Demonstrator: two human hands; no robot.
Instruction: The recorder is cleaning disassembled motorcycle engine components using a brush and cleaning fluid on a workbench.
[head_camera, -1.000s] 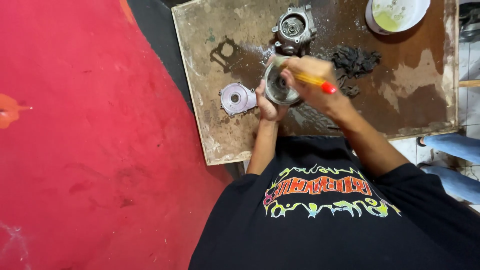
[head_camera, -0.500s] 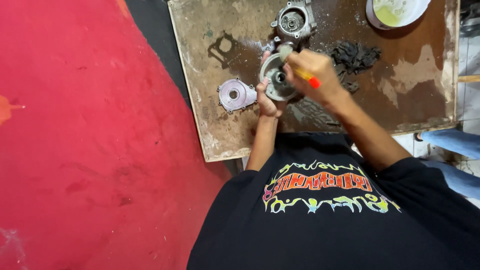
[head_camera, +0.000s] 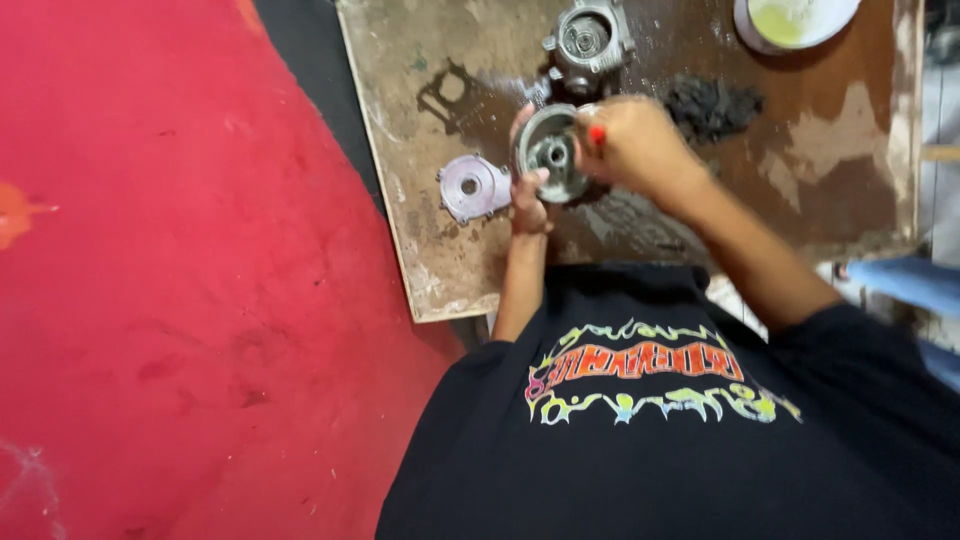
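My left hand (head_camera: 528, 190) grips a round grey metal engine cover (head_camera: 552, 152), held up on edge above a stained wooden board (head_camera: 420, 230). My right hand (head_camera: 635, 145) is closed around a tool with a red handle tip (head_camera: 597, 134) and is pressed against the cover's right rim. The tool's working end is hidden behind the cover and my fingers. A flat pale metal plate (head_camera: 472, 187) lies on the board just left of my left hand. A larger grey metal housing (head_camera: 587, 40) sits beyond the cover.
A white bowl with yellowish liquid (head_camera: 790, 22) stands at the board's far right corner. A dark greasy clump (head_camera: 712, 103) lies right of my right hand. Red floor (head_camera: 170, 300) spreads to the left. A blue-clad leg (head_camera: 905, 285) shows at right.
My right hand has turned over the cover, so the yellow and red tool handle is now mostly hidden in my fist. The view has shifted slightly downward.
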